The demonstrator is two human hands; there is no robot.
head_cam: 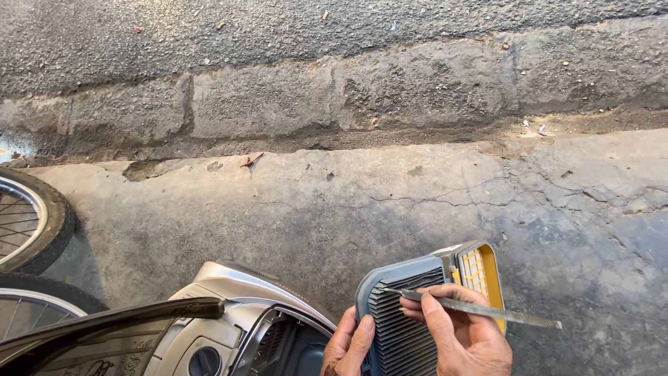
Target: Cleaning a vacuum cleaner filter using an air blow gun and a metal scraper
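My left hand (348, 345) grips the lower left edge of a grey ribbed air filter (403, 324) with a yellow frame at its far end (480, 271). My right hand (463, 334) lies over the filter's right side and holds a thin flat metal tool (487, 311), which sticks out to the right. Both hands are at the bottom of the view, partly cut off by the frame edge.
A silver motorbike body (236, 324) with an open compartment sits at bottom left, under a dark seat edge (118, 322). Two spoked wheels (31, 219) stand at the left edge. Cracked concrete (417, 195) runs to a stone kerb (334, 97) and asphalt beyond.
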